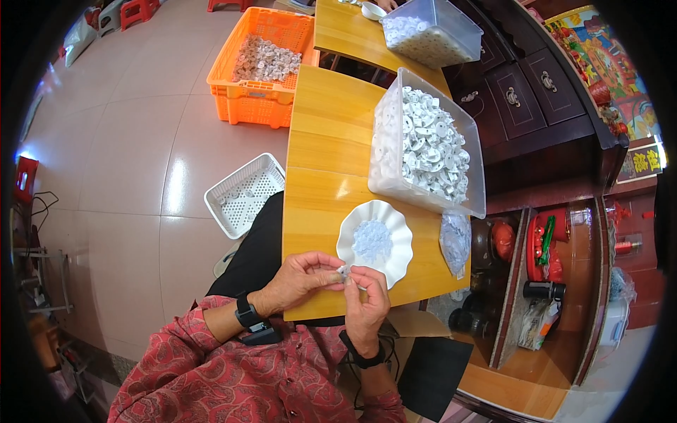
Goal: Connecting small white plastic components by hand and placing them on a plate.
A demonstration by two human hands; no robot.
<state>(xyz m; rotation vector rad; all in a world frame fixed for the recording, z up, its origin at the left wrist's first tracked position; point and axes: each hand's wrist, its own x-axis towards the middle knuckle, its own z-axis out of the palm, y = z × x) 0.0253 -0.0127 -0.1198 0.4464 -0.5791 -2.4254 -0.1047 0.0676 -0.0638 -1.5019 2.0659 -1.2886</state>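
My left hand (pixel 305 277) and my right hand (pixel 366 299) meet at the near edge of a narrow wooden table (pixel 317 148). Together their fingertips pinch a small white plastic part (pixel 345 271). Just beyond them sits a white scalloped dish (pixel 398 248) with a pile of tiny pale pieces in its middle. Farther along the table stands a clear plastic bin (pixel 384 151) heaped with white plastic parts. Both wrists wear black bands, and the sleeves are red patterned.
A clear bag (pixel 455 240) of small parts hangs at the table's right edge. On the tiled floor to the left are a white basket (pixel 243 195) and an orange crate (pixel 257 92) of parts. A second clear bin (pixel 431 32) sits farther back. Dark cabinets and shelves stand to the right.
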